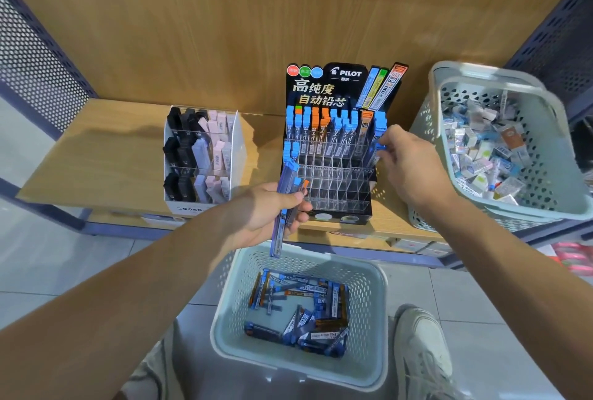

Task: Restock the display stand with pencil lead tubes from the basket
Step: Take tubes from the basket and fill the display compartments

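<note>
Shelf (pixel 112 156): wooden, bears the display stand (pixel 333 175);
Left hand (pixel 266 217): grips spare tubes (pixel 285 194);
Basket (pixel 382 303): on the floor below both hands, holds more tubes;
Right hand (pixel 414 168): nearer the stand; pinches one tube (pixel 374 156), near upright; empty slots just left of it.

Black Pilot display stand (pixel 340 79) is sitting upright, back-row slots holding blue- and orange-capped lead tubes (pixel 324 130), front rows mostly showing bare grid. Left hand (pixel 266 217) is gripping a tube bundle (pixel 284 204) at the stand's front-left. Right hand (pixel 407 168) is pinching one blue-capped tube (pixel 375 151) at the stand's right edge. Pale perforated basket (pixel 224 319) is sitting below the stand's front, holding loose tubes (pixel 301 310) lying flat.
</note>
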